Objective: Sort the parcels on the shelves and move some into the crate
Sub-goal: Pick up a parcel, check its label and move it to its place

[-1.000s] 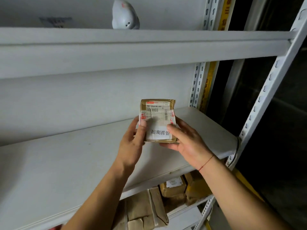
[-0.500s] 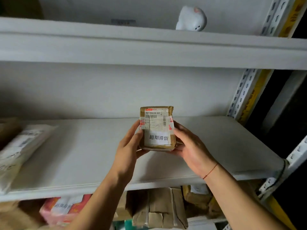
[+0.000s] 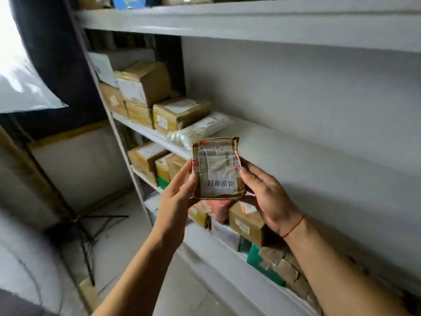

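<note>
Brown parcel (image 3: 217,168): I am holding it upright in the air in front of the middle shelf (image 3: 319,160), its white label with printed characters and barcodes facing me.
Left hand (image 3: 176,197): I am gripping the parcel's left edge, thumb lying on its front, fingers curling behind it.
Right hand (image 3: 267,195): I am cupping the parcel's right edge and lower corner, thumb pressing its side, fingers hidden behind it; a red string (image 3: 293,228) is circling my wrist.
Lower shelf (image 3: 218,256): just under the parcel, taped cardboard boxes (image 3: 247,222), a red-and-white packet and green packs are crowding together.
Middle shelf, left of the parcel: a white plastic bag (image 3: 200,131) is lying flat, and beyond it stacked brown boxes (image 3: 145,83) are leaning against each other.
Top shelf (image 3: 227,21): above the parcel, more items are showing at its far left end, too cropped to tell.
</note>
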{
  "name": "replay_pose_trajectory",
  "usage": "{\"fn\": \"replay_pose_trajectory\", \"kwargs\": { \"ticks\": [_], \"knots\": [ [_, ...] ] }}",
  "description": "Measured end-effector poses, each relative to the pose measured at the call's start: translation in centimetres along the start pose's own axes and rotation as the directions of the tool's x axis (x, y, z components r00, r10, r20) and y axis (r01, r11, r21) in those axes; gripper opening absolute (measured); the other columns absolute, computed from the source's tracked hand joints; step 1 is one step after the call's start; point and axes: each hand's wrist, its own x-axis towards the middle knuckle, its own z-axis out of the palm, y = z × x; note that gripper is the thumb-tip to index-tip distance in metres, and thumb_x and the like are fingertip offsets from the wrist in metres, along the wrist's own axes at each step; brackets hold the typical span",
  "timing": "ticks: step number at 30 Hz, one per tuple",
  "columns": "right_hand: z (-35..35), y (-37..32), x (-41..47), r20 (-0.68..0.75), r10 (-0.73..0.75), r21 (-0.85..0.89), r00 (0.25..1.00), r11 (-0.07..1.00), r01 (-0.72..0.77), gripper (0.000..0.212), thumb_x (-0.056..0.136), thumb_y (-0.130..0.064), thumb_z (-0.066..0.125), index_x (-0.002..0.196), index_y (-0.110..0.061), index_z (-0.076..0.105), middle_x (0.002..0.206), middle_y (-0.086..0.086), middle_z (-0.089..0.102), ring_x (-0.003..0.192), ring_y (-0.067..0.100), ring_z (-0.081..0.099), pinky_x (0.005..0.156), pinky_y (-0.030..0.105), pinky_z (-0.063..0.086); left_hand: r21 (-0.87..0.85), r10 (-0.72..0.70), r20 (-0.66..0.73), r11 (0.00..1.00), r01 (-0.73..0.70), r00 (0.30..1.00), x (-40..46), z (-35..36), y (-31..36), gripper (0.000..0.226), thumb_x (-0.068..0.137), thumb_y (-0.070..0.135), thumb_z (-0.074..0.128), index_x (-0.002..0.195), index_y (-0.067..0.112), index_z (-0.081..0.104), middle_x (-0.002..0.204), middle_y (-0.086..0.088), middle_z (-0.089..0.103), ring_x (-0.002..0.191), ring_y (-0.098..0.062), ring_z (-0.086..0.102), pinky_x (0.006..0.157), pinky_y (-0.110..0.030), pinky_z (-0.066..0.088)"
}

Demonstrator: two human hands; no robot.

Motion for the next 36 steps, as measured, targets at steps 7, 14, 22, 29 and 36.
{"fn": "replay_pose_trajectory", "kwargs": {
  "ticks": [7,14,22,29,36],
  "knots": [
    [16.5,3.9,0.1,0.423,0.126,-0.043,0.897,0.992,-0.119,0.040,0.110,-0.016,0.051,0.149,-0.020,0.059,0.136,0.010,0.073,0.121,0.030,0.073,0.090,0.036,0.064,0.021,0.017,-0.390,1.000,-0.009,0.921,-9.9,-15.0,0.9,0.045,0.112,0.023,0.052,0.156,0.031,0.052,0.132,0.002,0.076,0.120,-0.021,0.074,0.097,-0.036,0.057],
    [31.6,9.8,-3.2,0.693,0.294,-0.168,0.658,0.954,-0.250,0.042,0.102,-0.018,0.061,0.143,-0.024,0.065,0.131,0.011,0.076,0.117,0.033,0.074,0.097,0.048,0.062,-0.109,-0.039,-0.698,0.993,-0.052,0.715,-22.7,-25.4,0.4,0.043,0.110,0.016,0.054,0.153,0.021,0.055,0.130,-0.005,0.077,0.120,-0.028,0.074,0.099,-0.036,0.061],
    [42.1,15.1,-11.1,0.872,0.391,-0.329,0.296,0.914,-0.238,0.043,0.102,-0.019,0.064,0.144,-0.022,0.065,0.133,0.011,0.074,0.118,0.032,0.074,0.105,0.053,0.055,-0.133,-0.071,-0.953,0.971,-0.199,0.293,-36.3,-26.4,-2.2,0.033,0.108,0.013,0.057,0.137,0.022,0.070,0.133,-0.012,0.075,0.125,-0.033,0.071,0.113,-0.050,0.050],
    [44.8,18.6,-23.4,0.917,0.384,-0.397,-0.108,0.906,-0.150,0.036,0.111,-0.014,0.050,0.144,-0.020,0.064,0.134,0.001,0.075,0.125,0.022,0.071,0.100,0.035,0.061,-0.012,-0.091,-0.954,0.963,-0.269,-0.285,-46.3,-18.6,-4.8,0.039,0.105,0.005,0.061,0.137,0.027,0.069,0.125,0.002,0.078,0.122,-0.017,0.072,0.099,-0.027,0.058],
    [44.3,21.1,-37.6,0.773,0.428,-0.490,-0.469,0.871,-0.014,0.036,0.111,-0.020,0.054,0.146,-0.025,0.064,0.131,0.004,0.076,0.121,0.031,0.073,0.098,0.053,0.062,0.090,-0.130,-0.771,0.947,-0.308,-0.624,-57.1,-8.8,-5.1,0.036,0.106,0.011,0.062,0.140,0.021,0.068,0.126,0.002,0.078,0.122,-0.016,0.072,0.096,-0.026,0.059]
  ]
}}
